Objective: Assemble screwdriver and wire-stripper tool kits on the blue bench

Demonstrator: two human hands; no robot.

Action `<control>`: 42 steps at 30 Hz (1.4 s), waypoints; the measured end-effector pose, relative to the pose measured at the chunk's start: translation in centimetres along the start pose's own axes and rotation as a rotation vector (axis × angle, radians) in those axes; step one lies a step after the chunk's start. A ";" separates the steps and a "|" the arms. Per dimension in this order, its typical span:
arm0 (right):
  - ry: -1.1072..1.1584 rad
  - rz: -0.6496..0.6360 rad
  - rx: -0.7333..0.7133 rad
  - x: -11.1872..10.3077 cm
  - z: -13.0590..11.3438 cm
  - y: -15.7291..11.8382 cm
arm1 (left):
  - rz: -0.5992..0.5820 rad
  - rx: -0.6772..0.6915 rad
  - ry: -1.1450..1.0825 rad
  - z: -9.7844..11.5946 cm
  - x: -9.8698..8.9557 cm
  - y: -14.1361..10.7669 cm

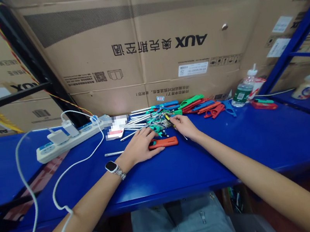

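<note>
On the blue table lies an orange lighter-like tool [165,142] with a metal rod pointing left. My left hand [142,145] rests over its middle, fingers spread toward the pile behind. In my right hand [184,126], closed at the pile's right edge, is a yellow and black tool [168,118]; a thin tip shows below the hand. The pile holds several metal rods [138,120] and green parts with thin wires [157,128]. Right of it are red, blue, green and orange plastic casings [197,105].
A white power strip [70,141] with plugs and a loose white cable [63,167] sits at left. A clear bottle [241,92] stands behind right, near a red and green item [265,103]. Cardboard [154,22] walls the table's back.
</note>
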State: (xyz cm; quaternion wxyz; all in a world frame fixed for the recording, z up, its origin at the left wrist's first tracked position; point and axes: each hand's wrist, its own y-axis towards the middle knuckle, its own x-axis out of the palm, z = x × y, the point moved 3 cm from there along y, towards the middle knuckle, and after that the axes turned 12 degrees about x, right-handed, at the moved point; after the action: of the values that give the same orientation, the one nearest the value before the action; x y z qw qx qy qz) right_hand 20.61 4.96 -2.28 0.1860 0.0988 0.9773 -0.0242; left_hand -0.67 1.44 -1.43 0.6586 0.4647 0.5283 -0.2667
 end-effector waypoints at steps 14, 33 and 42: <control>0.547 -0.152 0.137 0.6 -1.0 -3.2 | -0.084 0.108 0.153 3.8 0.2 4.0; 0.344 -0.161 -0.239 0.3 -1.4 -4.8 | 0.010 -0.034 -0.253 2.3 -0.3 1.8; 0.243 -0.198 -0.377 -0.2 -2.1 -5.8 | 0.001 -0.053 -0.289 2.1 -0.1 1.9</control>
State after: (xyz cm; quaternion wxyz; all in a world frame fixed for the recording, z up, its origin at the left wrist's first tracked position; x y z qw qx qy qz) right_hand 18.88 -0.62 -0.24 0.0789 -0.0317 0.9846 0.1528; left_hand 1.88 0.36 -0.65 0.7400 0.4041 0.4346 -0.3166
